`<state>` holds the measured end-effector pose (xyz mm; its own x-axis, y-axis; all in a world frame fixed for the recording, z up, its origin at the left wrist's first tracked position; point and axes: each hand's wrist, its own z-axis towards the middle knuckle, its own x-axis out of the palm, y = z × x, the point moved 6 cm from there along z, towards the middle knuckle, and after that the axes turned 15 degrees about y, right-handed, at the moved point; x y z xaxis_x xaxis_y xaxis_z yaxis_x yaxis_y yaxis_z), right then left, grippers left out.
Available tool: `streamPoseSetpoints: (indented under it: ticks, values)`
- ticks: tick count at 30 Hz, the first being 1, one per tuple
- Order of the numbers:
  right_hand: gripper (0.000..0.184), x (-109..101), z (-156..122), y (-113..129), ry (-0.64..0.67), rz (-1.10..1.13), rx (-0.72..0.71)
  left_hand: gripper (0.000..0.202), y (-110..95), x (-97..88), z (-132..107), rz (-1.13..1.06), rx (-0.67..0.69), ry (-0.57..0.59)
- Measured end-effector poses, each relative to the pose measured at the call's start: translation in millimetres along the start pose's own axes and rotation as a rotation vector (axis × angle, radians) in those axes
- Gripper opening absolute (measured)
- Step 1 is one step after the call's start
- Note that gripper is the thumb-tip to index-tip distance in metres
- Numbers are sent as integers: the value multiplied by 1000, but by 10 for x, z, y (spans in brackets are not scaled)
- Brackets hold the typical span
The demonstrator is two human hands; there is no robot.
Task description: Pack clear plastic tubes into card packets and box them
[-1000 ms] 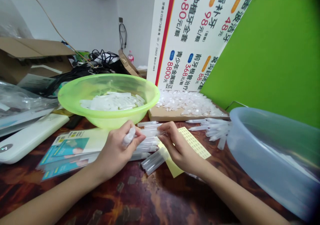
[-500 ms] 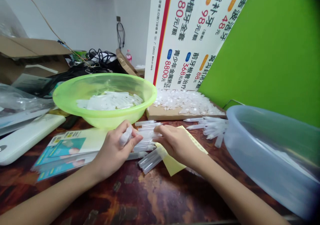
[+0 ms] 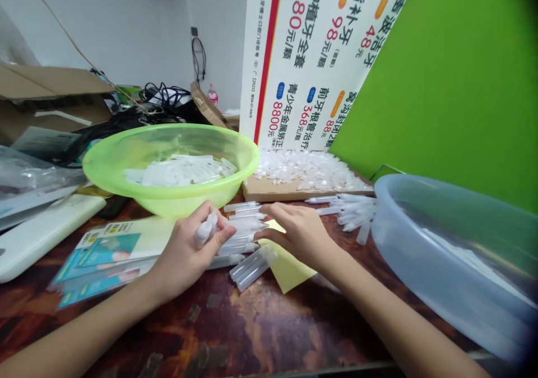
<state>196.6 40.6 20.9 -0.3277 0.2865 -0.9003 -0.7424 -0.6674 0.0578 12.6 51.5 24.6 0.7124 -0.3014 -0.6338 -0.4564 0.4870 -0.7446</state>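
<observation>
My left hand (image 3: 189, 252) is closed around a small clear plastic tube (image 3: 204, 229) with a white cap, held just in front of the green bowl (image 3: 126, 168). My right hand (image 3: 296, 232) lies over a yellow label sheet (image 3: 290, 269), its fingers together and pinching at the end of the tube near the left hand. Several more clear tubes (image 3: 246, 227) lie on the table between and under both hands. The green bowl holds a heap of the same tubes.
A big pale-blue basin (image 3: 454, 255) stands at the right. A cardboard tray of small white caps (image 3: 311, 171) and another tube pile (image 3: 351, 210) lie behind. Leaflets (image 3: 109, 249), a white device (image 3: 42, 232), boxes and cables fill the left. A poster and green board stand behind.
My right hand has slid left and lowered onto the yellow sheet, closer to the left hand. The view has shifted slightly; the left hand keeps its tube.
</observation>
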Motion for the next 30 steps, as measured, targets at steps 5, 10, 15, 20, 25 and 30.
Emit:
streamPoseSetpoints:
  ticks: [5, 10, 15, 20, 25, 30]
  values:
    - [34, -91, -21, 141, -126, -97, -107, 27, -8, 25, -6, -28, -7, 3]
    - [56, -9, 7, 180, -50, 11, -71, 30, -33, 15, -60, 112, 3, -78]
    - [37, -22, 23, 189, -63, -21, -49, 30, -42, 3, -72, 32, -59, -117]
    - [30, -11, 36, 193, 35, -97, -73, 43, -34, 59, -42, -88, -138, -36]
    - [28, -11, 34, 191, -33, -199, -69, 46, 63, 68, 15, -168, -182, 46]
    - [40, 28, 4, 282, -72, 46, -166, 39, 46, 122, 31, -109, -98, 208]
